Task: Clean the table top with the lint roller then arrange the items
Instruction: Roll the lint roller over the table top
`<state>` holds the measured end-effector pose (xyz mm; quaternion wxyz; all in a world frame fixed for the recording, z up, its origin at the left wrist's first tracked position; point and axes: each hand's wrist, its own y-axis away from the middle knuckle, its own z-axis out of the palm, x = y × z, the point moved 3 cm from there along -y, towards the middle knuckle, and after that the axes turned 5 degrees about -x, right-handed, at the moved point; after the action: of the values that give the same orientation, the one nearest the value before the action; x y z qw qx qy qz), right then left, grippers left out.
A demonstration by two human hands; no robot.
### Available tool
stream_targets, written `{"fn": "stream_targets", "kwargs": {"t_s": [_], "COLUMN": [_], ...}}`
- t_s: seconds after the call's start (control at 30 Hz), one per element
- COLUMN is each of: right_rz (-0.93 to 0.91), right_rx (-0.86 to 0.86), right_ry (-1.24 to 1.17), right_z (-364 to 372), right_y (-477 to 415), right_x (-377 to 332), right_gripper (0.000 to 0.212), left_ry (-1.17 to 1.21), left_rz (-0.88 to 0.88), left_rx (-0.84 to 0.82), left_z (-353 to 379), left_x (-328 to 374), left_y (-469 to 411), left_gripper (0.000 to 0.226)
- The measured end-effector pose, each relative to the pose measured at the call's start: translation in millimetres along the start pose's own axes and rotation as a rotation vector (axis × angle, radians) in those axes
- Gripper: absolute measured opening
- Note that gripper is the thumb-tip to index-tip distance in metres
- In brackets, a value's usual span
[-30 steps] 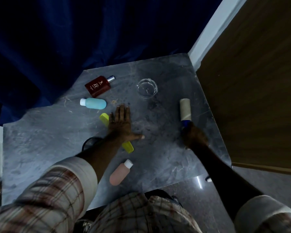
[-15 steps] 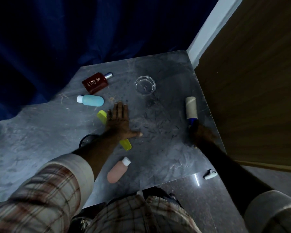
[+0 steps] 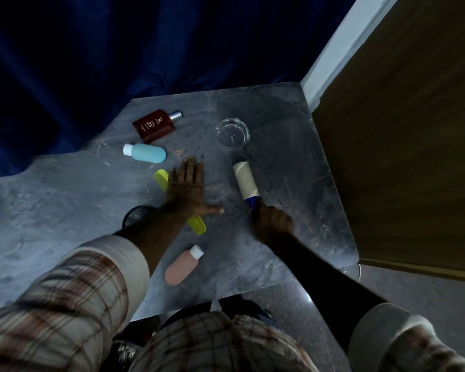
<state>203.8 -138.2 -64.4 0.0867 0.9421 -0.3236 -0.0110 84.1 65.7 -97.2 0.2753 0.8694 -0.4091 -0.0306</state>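
Two bare hands worked over the grey marbled stone table (image 3: 65,200). The right hand (image 3: 273,224) had its grip clamped around the blue handle of the lint roller (image 3: 246,182), whose pale cylindrical roll lay on the table surface, pointing away toward the far side and tilted slightly left. The left hand (image 3: 185,189) lay flat and open on the table, fingers spread and thumb stretched right toward the roller's handle, holding nothing; it covered the middle of a yellow-green plastic comb (image 3: 198,228), whose two ends stuck out on the far left and near right of the palm.

Far from the roller's tip stood a small clear glass dish (image 3: 233,133), near it but apart. At the far left, a dark red rectangular perfume bottle with a silver cap (image 3: 155,125) lay on its side, and just nearer a light blue squeeze bottle with a white cap (image 3: 145,153) lay flat, cap to the left. Close to the near edge, a peach-pink squeeze bottle with a white cap (image 3: 183,265) lay tilted, cap toward the far right. A black round mesh container (image 3: 134,214) showed partly beneath the left forearm. Small dark specks and reddish fibres dotted the table between the hand and the dish. Plaid sleeves with pale cuffs covered both arms. A dark blue curtain (image 3: 118,49) hung beyond the table, and a brown wooden panel (image 3: 414,157) stood at the right.
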Motion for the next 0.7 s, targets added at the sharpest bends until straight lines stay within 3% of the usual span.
{"fn": "stream_targets", "kwargs": {"t_s": [0.2, 0.37, 0.47, 0.57, 0.7], "right_rz": [-0.067, -0.023, 0.073, 0.168, 0.343], "right_rx": [0.015, 0.039, -0.064, -0.320, -0.311], "right_ry": [0.002, -0.077, -0.096, -0.320, -0.350], "right_z": [2, 3, 0, 12, 9], "right_y": [8, 7, 7, -9, -8], "right_x": [-43, -35, -19, 5, 48], "right_gripper": [0.030, 0.035, 0.032, 0.031, 0.047], "left_ry": [-0.019, -0.022, -0.011, -0.016, -0.033], "left_rz": [-0.008, -0.015, -0.015, -0.026, -0.026], "left_rx": [0.005, -0.003, -0.020, -0.021, -0.037], "left_z": [0, -2, -3, -5, -4], "left_x": [2, 3, 4, 6, 5], "left_y": [2, 4, 5, 5, 2], "left_gripper": [0.155, 0.152, 0.153, 0.155, 0.157]}}
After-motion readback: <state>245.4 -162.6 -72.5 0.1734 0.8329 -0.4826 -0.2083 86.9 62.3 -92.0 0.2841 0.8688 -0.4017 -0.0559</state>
